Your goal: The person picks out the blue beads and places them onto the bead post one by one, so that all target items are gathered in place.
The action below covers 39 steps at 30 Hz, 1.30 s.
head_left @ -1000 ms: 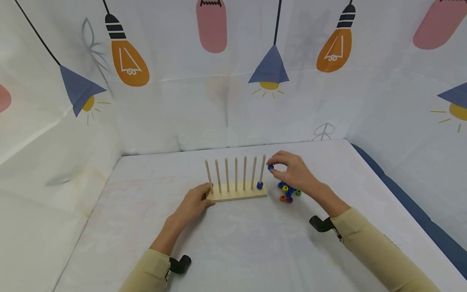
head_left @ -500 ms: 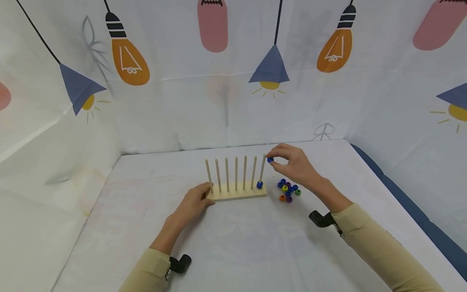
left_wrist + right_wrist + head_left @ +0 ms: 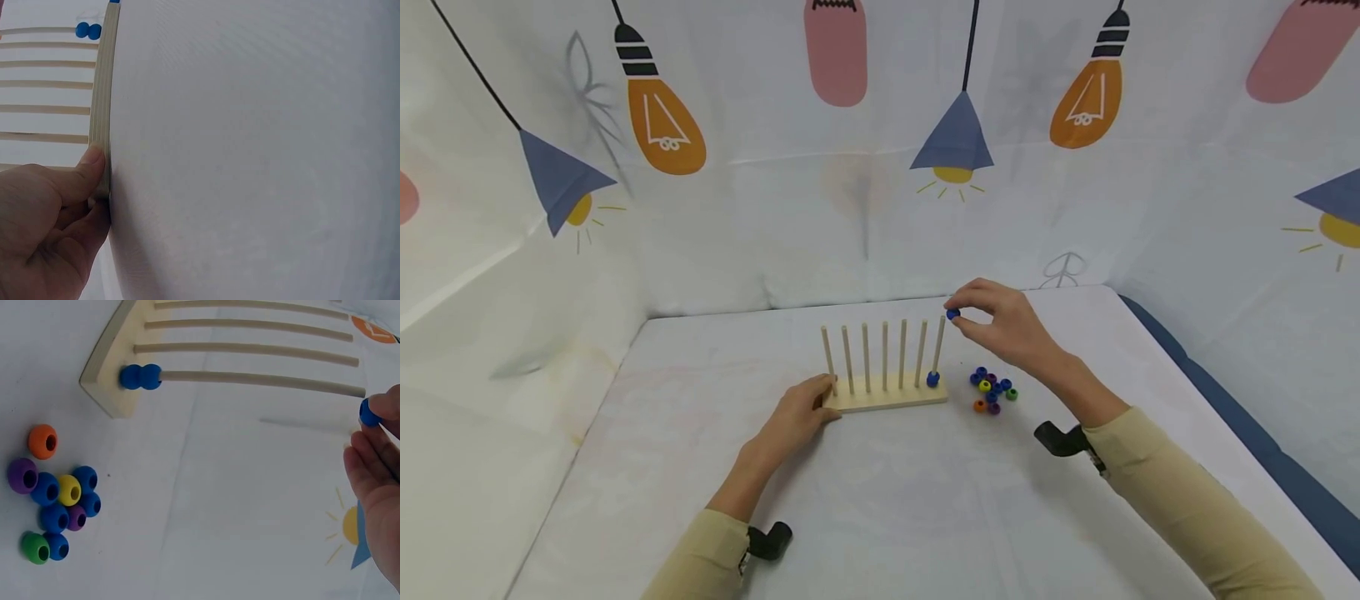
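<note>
A light wooden peg board carries a row of several upright pegs on the table. Its left end is gripped by my left hand, thumb at the front edge in the left wrist view. On the rightmost peg two blue beads sit stacked at the base. My right hand pinches a single blue bead between thumb and fingertips, close beside the tip of that peg. Whether the bead touches the peg tip I cannot tell.
Right of the board lies a loose cluster of beads: several blue ones, an orange bead, a yellow bead, a green bead and two purple. The white-covered table meets a printed cloth backdrop behind.
My right hand has risen with the blue bead, from beside the rightmost peg's upper part to the height of its tip. My left hand and the board stay in place.
</note>
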Each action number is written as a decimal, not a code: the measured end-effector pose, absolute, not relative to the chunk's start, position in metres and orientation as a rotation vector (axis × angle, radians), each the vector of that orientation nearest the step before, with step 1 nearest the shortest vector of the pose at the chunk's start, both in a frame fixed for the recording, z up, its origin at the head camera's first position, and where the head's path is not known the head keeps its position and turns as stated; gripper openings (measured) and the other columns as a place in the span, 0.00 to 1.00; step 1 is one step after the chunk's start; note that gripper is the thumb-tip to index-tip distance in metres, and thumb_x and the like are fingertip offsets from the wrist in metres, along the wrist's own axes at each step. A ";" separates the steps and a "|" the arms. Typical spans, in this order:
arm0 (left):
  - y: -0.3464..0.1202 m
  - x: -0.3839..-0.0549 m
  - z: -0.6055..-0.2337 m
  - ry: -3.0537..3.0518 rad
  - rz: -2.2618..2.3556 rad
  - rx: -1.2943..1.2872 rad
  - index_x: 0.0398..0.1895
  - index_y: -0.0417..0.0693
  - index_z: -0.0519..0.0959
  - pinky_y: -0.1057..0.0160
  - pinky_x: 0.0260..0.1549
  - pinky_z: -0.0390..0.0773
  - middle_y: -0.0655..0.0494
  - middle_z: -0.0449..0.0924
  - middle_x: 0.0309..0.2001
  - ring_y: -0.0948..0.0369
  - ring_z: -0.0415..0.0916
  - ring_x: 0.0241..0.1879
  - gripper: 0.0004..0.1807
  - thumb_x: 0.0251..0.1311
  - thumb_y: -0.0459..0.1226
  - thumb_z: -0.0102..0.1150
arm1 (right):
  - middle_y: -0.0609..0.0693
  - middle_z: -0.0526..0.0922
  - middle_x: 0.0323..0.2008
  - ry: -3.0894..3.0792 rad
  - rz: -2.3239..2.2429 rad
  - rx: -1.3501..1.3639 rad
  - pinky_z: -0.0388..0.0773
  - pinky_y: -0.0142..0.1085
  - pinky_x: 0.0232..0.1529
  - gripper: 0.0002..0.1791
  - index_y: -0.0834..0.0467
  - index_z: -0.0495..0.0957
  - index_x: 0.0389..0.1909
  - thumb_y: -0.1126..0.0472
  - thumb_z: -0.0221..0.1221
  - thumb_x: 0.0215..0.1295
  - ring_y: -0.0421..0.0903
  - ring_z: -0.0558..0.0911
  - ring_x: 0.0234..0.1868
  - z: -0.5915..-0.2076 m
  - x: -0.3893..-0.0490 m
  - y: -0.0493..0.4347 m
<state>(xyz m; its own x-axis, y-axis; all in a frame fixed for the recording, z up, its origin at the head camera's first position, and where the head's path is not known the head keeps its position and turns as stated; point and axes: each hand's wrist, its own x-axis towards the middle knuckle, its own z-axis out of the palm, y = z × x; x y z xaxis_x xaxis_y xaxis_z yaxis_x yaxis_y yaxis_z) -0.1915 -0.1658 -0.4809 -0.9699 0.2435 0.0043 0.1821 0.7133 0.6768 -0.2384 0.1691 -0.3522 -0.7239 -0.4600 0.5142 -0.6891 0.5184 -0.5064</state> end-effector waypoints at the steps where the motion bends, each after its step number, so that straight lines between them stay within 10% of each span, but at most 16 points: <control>1: -0.166 -0.191 -0.481 2.824 1.108 0.345 0.68 0.42 0.71 0.51 0.61 0.75 0.46 0.75 0.65 0.53 0.74 0.62 0.33 0.59 0.35 0.68 | 0.46 0.83 0.44 -2.445 1.035 0.961 0.80 0.47 0.57 0.11 0.55 0.85 0.44 0.68 0.65 0.61 0.44 0.82 0.48 -0.351 -0.238 0.168; 39: -0.166 -0.193 -0.481 2.850 1.094 0.387 0.69 0.39 0.70 0.48 0.67 0.69 0.43 0.72 0.68 0.48 0.68 0.69 0.34 0.59 0.35 0.68 | 0.51 0.82 0.44 -2.605 1.241 0.903 0.80 0.35 0.55 0.09 0.57 0.83 0.44 0.64 0.66 0.63 0.47 0.82 0.49 -0.362 -0.240 0.158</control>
